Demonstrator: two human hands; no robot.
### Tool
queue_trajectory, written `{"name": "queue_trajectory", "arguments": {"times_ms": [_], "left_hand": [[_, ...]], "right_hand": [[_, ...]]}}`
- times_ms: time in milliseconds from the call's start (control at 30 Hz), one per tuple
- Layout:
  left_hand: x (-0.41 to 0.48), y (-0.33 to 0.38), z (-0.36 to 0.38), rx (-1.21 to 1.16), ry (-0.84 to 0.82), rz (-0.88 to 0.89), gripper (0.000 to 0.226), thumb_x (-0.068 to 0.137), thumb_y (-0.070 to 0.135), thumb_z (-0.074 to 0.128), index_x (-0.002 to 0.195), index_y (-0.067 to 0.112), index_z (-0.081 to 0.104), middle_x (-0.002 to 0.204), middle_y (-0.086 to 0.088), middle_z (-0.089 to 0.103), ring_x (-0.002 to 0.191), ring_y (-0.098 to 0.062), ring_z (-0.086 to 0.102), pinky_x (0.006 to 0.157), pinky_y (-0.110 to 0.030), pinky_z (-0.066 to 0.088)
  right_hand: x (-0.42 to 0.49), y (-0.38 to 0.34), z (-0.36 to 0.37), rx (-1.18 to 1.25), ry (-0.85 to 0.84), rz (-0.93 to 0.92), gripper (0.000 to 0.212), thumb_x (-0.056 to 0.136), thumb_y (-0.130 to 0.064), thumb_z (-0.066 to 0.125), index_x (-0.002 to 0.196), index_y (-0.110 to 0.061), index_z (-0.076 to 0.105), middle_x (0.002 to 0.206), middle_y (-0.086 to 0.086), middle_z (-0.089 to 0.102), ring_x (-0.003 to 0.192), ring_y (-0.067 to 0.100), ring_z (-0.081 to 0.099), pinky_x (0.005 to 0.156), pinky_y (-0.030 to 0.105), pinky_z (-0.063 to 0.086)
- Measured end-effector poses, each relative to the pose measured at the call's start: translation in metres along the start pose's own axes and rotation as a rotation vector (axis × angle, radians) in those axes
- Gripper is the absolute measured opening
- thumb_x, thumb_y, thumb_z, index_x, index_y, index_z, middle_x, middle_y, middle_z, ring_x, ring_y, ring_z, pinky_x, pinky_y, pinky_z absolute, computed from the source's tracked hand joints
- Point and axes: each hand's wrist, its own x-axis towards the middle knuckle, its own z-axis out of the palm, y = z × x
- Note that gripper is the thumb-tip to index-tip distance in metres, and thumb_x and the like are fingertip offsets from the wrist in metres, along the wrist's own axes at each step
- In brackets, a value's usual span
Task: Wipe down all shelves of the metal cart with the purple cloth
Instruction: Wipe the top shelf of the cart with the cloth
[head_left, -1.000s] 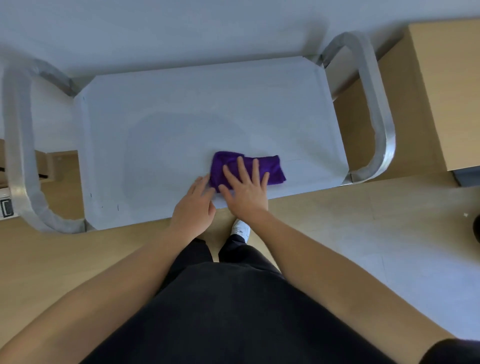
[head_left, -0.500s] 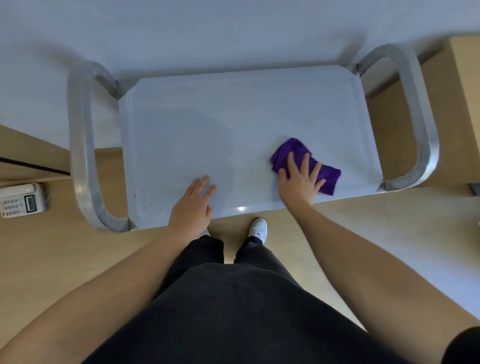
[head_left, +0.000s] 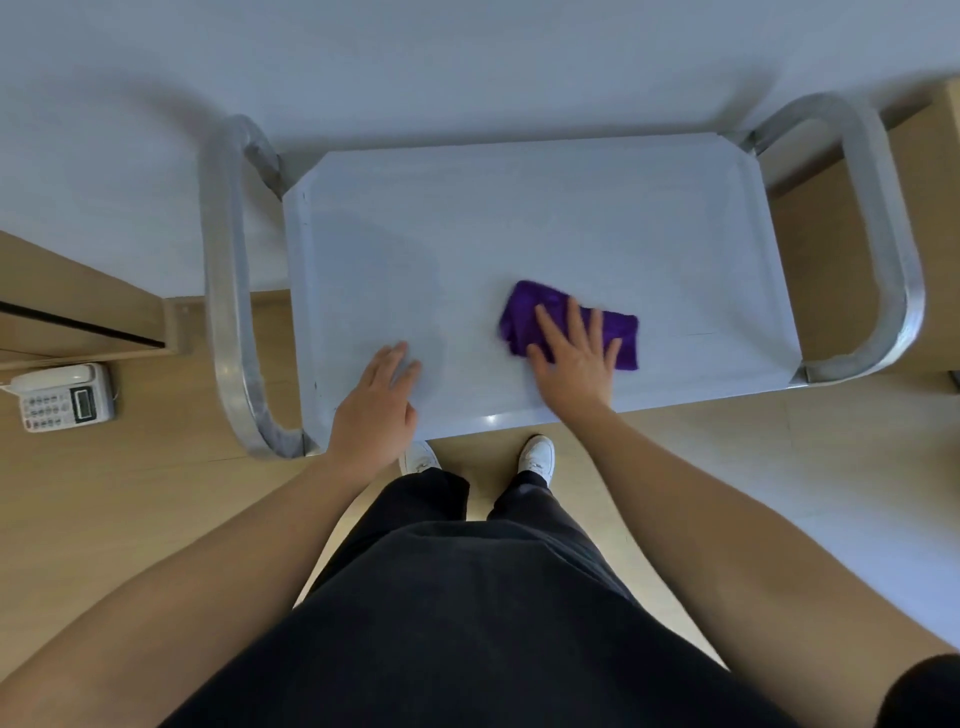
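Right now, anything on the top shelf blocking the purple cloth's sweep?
Only the left hand, resting flat on the top shelf near its front edge, left of the purple cloth under the right hand. Rightward and toward the back, nothing visible.

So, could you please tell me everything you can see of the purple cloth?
The purple cloth is a soft, deep-violet rag, bunched into a rumpled, roughly oblong wad. It lies on the metal cart's top shelf, right of centre and towards the near edge. The right hand presses on it with spread, straight fingers, covering its middle; its left end and right corner show around the hand. Nothing else touches it.
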Motion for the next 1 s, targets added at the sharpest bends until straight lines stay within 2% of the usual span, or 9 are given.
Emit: {"name": "queue_trajectory", "arguments": {"times_ms": [67,167,233,367,533,767,1000], "left_hand": [[-0.003,-0.005,-0.001,-0.021,0.004,-0.006,0.052,0.093,0.011,0.05,0.143,0.013,0.042,0.159,-0.002,0.023,0.147,-0.02,0.019,0.088,-0.038,0.055],[-0.008,-0.013,0.001,-0.05,0.001,-0.023,0.053,0.093,0.01,0.049,0.145,0.012,0.039,0.16,-0.001,0.02,0.147,-0.018,0.017,0.091,-0.037,0.053],[-0.011,-0.017,0.0,-0.075,0.017,-0.039,0.052,0.092,0.009,0.049,0.144,0.01,0.041,0.159,-0.001,0.022,0.147,-0.018,0.019,0.094,-0.038,0.051],[-0.012,-0.021,-0.003,-0.165,0.058,-0.04,0.055,0.091,0.009,0.052,0.145,0.01,0.039,0.155,0.0,0.028,0.143,-0.018,0.028,0.098,-0.036,0.049],[-0.01,-0.02,-0.005,-0.168,0.062,-0.063,0.054,0.092,0.011,0.053,0.144,0.012,0.039,0.154,0.0,0.03,0.141,-0.017,0.031,0.099,-0.037,0.05],[0.006,0.003,-0.006,-0.088,0.045,-0.02,0.053,0.094,0.012,0.05,0.146,0.011,0.039,0.157,-0.005,0.027,0.146,-0.021,0.022,0.106,-0.037,0.044],[0.053,0.018,-0.008,-0.108,0.064,-0.048,0.052,0.093,0.013,0.047,0.144,0.008,0.039,0.158,-0.007,0.024,0.147,-0.025,0.019,0.108,-0.039,0.041]], "right_hand": [[0.003,0.002,-0.002,0.056,0.024,0.113,0.056,0.099,-0.048,0.037,0.151,-0.044,0.017,0.164,-0.004,0.004,0.15,0.029,-0.006,0.117,0.06,0.001],[-0.007,-0.031,0.009,0.11,0.047,0.186,0.056,0.098,-0.043,0.037,0.151,-0.041,0.019,0.164,-0.002,0.005,0.149,0.032,-0.006,0.116,0.063,0.002],[-0.024,-0.066,0.022,0.065,0.027,0.077,0.057,0.098,-0.042,0.039,0.151,-0.041,0.02,0.164,-0.002,0.006,0.149,0.035,-0.004,0.116,0.063,0.002],[-0.057,-0.112,0.045,-0.111,-0.049,-0.317,0.054,0.1,-0.042,0.036,0.151,-0.038,0.021,0.164,-0.001,0.007,0.149,0.035,-0.005,0.117,0.061,0.003],[-0.052,-0.103,0.039,-0.149,-0.049,-0.381,0.053,0.102,-0.045,0.033,0.152,-0.039,0.018,0.164,-0.002,0.007,0.15,0.03,-0.003,0.119,0.058,0.005],[-0.022,-0.074,0.024,-0.119,-0.012,-0.228,0.053,0.102,-0.046,0.03,0.153,-0.04,0.014,0.164,-0.004,0.003,0.15,0.028,-0.007,0.119,0.057,0.003],[0.0,-0.074,0.027,-0.079,0.015,-0.207,0.053,0.102,-0.04,0.033,0.152,-0.038,0.017,0.164,-0.002,0.005,0.149,0.033,-0.005,0.117,0.062,0.002]]}}
